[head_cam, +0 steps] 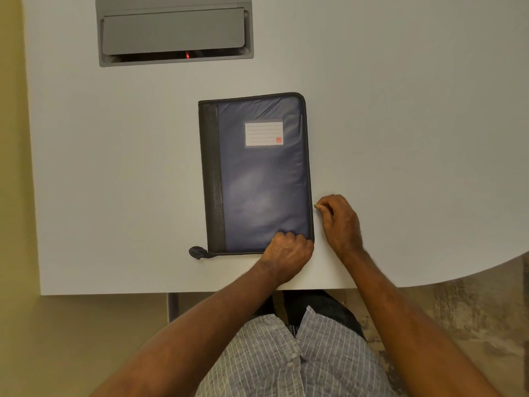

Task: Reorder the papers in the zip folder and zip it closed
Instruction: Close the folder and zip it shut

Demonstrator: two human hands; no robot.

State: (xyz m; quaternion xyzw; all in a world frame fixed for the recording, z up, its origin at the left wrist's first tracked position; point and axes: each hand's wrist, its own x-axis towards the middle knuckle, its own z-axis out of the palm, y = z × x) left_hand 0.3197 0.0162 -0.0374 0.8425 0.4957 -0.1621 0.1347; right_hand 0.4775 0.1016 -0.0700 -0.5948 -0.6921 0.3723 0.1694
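- Centrally in the frame, a closed zip folder (257, 173) is seen lying flat on a white table (114, 167); its cover is dark blue, with a black spine strip along the left edge.
- A white lined label (264, 134) with a small red square is noted on the upper part of the cover.
- The left hand (287, 255) is placed at the folder's lower right corner, fingers curled over the cover edge so that the corner is gripped.
- The right hand (340, 222) is positioned just beside the folder's right edge, at lower centre-right of the frame; a small zip pull (316, 206) is pinched between thumb and fingertips, touching the edge about three quarters of the way down.
- A black fabric tab (196, 252) is observed projecting from the folder's lower left corner onto the table.
- A grey recessed box with a hinged flap (174, 31) is set into the table at upper left of the frame; a small red glow is visible in its gap.
- A striped shirt (300, 362) is recorded at the bottom centre.
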